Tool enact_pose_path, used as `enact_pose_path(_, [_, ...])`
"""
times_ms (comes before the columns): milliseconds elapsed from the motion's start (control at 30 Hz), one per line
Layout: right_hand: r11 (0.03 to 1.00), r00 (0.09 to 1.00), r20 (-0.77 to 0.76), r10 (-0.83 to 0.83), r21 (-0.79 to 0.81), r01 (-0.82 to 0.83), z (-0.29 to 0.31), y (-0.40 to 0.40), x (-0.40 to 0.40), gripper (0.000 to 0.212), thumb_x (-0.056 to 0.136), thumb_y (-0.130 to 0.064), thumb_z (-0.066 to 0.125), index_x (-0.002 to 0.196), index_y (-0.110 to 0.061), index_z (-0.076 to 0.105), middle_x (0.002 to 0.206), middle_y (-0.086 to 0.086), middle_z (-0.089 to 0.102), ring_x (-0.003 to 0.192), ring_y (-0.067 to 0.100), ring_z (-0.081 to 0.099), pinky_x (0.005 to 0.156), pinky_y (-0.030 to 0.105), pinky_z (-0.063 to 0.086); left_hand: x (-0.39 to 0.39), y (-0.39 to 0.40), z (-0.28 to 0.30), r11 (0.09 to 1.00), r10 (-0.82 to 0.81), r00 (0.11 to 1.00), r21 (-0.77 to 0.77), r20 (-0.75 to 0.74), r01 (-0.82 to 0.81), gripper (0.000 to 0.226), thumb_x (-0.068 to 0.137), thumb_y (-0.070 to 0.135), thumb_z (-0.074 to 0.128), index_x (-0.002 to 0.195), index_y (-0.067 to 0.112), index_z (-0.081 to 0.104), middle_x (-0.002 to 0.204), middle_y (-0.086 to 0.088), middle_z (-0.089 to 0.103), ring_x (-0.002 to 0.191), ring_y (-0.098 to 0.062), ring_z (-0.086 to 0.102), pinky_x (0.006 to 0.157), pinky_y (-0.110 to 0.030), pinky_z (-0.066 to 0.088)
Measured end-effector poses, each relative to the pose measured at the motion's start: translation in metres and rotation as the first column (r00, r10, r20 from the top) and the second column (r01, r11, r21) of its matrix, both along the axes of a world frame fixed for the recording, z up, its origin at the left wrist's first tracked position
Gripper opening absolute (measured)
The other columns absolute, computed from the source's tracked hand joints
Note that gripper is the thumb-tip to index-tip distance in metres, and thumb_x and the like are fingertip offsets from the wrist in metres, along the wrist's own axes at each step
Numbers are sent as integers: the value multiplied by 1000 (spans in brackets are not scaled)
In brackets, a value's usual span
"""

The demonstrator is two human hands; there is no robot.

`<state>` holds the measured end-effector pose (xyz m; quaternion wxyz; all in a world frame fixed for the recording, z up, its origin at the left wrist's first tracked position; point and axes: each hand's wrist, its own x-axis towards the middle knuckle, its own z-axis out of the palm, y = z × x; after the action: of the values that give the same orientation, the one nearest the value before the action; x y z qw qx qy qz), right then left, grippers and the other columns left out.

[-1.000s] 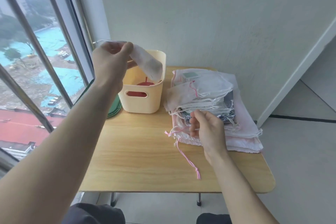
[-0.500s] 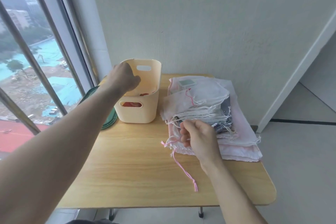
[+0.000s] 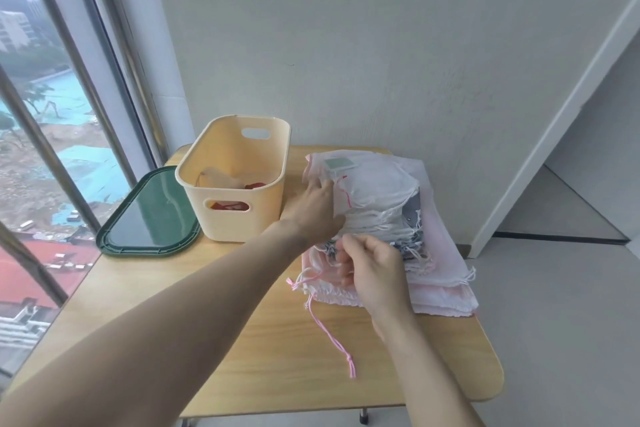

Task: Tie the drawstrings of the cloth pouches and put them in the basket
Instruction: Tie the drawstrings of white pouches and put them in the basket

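Left hand (image 3: 317, 208) laid flat with fingers straight against the near-left flank of the stack of cloth pouches (image 3: 377, 204), fingertips touching the thin white fabric, nothing held. Right hand (image 3: 372, 270) curled at six o'clock of that stack, thumb and forefinger pinching at thin white drawstrings (image 3: 420, 255) along the frayed front edge; exactly which cord was caught could not be told. Both forearms bare.

Stack itself soft, limp and layered: sheer white gauze bags on top, one with a pale green rectangular patch (image 3: 337, 163) at twelve o'clock, a red thread at the left side, a grey patterned piece showing between layers at three o'clock, wider pale pink cloth at the bottom with gathered, ruffled hems. Pink cord (image 3: 329, 333) trailing from the bottom pouch toward six o'clock across the counter (image 3: 194, 305), ending in a small knot.

At nine o'clock of the stack, just beside the left hand, stood the basket (image 3: 235, 215): smooth cream plastic, rounded-rectangular, with slot handles in both end walls, holding a beige cloth pouch (image 3: 221, 178) and something red beneath it. Further out at nine o'clock, touching the basket's base, lay a flat dark green lid (image 3: 149, 215) with a raised rim and rounded corners. Counter of pale wood-grain laminate, corners rounded. Beyond, a tall window (image 3: 52, 149) with grey metal bars at left, a plain white wall at twelve o'clock.
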<state>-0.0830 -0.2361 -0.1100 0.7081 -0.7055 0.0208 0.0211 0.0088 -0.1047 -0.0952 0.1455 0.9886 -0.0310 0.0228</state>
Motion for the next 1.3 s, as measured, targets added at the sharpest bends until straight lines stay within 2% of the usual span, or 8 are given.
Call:
enact_pose_path(100, [1000,1000,-9,-25,9,26,3,-6,2,23,97,-16,62,79,-3,70,62,-3,61,57,14,52,62,37,43,3,-1,-6,992,88,981,-108,175,-70,31,91,27,61,113,6,65,119,-12,61,104,-35,61,84,-43,53])
enact_pose_path(300, [996,997,17,-77,39,76,6,-8,4,21,97,-13,61,78,-7,70,62,-4,62,54,12,53,61,38,43,-23,12,5,876,160,894,-478,419,67,23,98,20,52,90,4,65,85,-8,71,81,-26,65,72,-41,52])
enact_pose_path(500, [988,975,165,-146,67,137,9,-9,3,5,95,-17,68,95,-12,68,72,-3,65,60,10,59,62,36,48,-81,30,19,605,231,936,-793,264,74,23,100,20,54,85,4,60,71,2,61,62,-4,54,61,-19,43])
enact_pose_path(600, [992,980,197,34,117,-58,9,-4,-1,34,90,-27,75,120,-18,61,94,-1,69,71,13,64,57,29,52,-108,33,8,435,216,973,-900,81,-21,22,101,22,53,91,5,63,71,-4,69,61,-14,64,62,-31,51])
enact_pose_path(733, [986,955,259,146,41,-162,0,8,-3,34,84,-39,81,109,-19,69,86,-7,69,77,15,66,64,37,52,-126,34,-3,479,145,988,-877,44,-31,21,103,24,49,94,11,64,69,-9,68,57,-20,63,52,-41,52])
enact_pose_path(867, [987,943,295,155,-9,-160,-9,14,-4,28,92,-29,68,87,-2,74,82,5,76,80,12,69,75,34,55,-132,50,-11,430,-68,997,-901,28,55,20,99,29,60,114,17,63,94,-1,76,87,-15,72,76,-28,57])
enact_pose_path(1033, [977,963,179,201,-109,-184,-15,17,-5,45,91,-48,67,83,-5,74,78,20,74,74,32,72,65,55,58,-132,64,-26,584,-152,985,-797,78,153,26,91,41,62,105,20,70,92,-9,74,89,-35,68,80,-53,54])
enact_pose_path(1300, [996,995,61,85,-5,-85,-6,19,-3,37,102,-31,53,87,0,68,61,8,65,48,17,59,43,27,51,-130,80,-28,581,-166,985,-811,-35,70,59,85,56,58,75,-2,52,65,5,44,61,-12,40,57,-29,32])
